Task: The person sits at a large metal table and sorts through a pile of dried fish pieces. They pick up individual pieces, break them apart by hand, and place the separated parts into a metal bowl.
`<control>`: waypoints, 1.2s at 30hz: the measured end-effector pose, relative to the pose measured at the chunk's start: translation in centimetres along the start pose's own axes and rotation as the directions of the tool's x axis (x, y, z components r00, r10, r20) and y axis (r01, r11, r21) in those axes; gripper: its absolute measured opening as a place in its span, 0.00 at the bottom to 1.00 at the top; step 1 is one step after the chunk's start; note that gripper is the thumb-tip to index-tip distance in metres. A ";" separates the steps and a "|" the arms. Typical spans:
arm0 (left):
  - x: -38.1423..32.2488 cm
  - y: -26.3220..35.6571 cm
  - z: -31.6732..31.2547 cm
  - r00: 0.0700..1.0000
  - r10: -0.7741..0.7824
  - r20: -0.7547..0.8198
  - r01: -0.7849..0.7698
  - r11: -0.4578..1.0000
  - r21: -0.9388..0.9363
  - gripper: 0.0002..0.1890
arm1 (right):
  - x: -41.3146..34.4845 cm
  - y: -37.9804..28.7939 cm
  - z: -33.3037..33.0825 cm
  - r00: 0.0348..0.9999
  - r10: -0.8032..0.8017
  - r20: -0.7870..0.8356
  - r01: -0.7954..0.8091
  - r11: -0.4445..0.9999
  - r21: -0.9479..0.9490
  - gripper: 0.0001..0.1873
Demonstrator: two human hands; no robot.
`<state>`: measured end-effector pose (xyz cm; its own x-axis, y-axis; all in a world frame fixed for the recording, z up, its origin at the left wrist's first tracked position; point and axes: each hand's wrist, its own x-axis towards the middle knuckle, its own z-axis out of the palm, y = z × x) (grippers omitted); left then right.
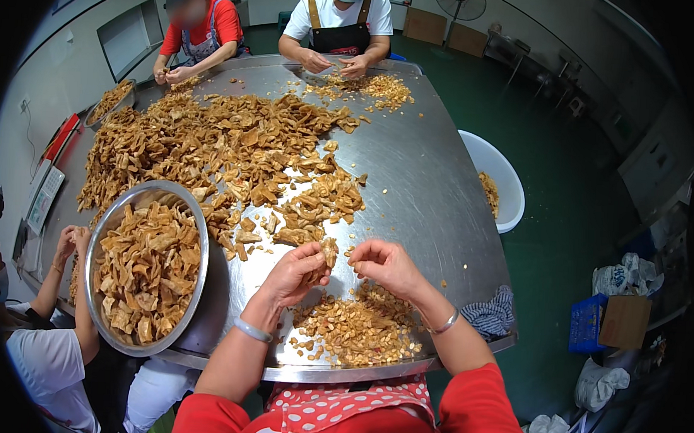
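My left hand (pixel 299 275) grips a brown dried food slice (pixel 329 252) between thumb and fingers, just above the steel table. To its right, my right hand (pixel 390 269) has thumb and fingertips curled close together, a short gap from the slice; whether a small bit is between them I cannot tell. Below both hands, near the front edge, lies a pile of pale small pieces and crumbs (pixel 359 327) with reddish flecks. A steel bowl (pixel 205 251) full of similar brown slices (pixel 147 271) stands left of my left hand.
A large heap of brown slices (pixel 211 135) covers the left and middle of the steel table (pixel 418 179). Co-workers sit at the far side and on the left. A striped cloth (pixel 489 312) lies at the right corner; a white tub (pixel 508 183) stands beyond the right edge.
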<state>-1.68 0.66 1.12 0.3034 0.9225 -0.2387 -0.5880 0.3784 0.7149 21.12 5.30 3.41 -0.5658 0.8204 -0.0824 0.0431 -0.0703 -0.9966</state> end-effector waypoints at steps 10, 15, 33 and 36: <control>-0.1 -0.8 -0.3 0.995 0.061 0.073 -0.076 0.971 0.228 0.11 | -1.1 -0.8 0.0 0.999 0.028 0.031 -0.012 0.898 -0.439 0.10; -0.3 -0.8 0.7 0.992 0.120 0.046 -0.129 0.926 0.354 0.12 | -0.9 -0.7 0.7 0.970 -0.244 -0.009 0.209 0.846 -0.491 0.13; -1.0 -1.8 1.8 0.878 0.461 0.133 -0.358 0.447 0.820 0.08 | -1.6 0.9 1.6 0.931 -0.358 -0.063 0.328 0.901 -0.283 0.12; -1.0 -1.9 1.9 0.758 0.606 0.240 -0.451 0.220 0.865 0.09 | -1.5 -0.2 2.0 0.899 -0.435 -0.043 0.387 0.838 -0.386 0.10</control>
<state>0.53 -1.14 1.29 0.0536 0.9102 0.4106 0.3826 -0.3985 0.8336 20.34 2.96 3.74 -0.4919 0.7931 0.3593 0.1352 0.4772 -0.8683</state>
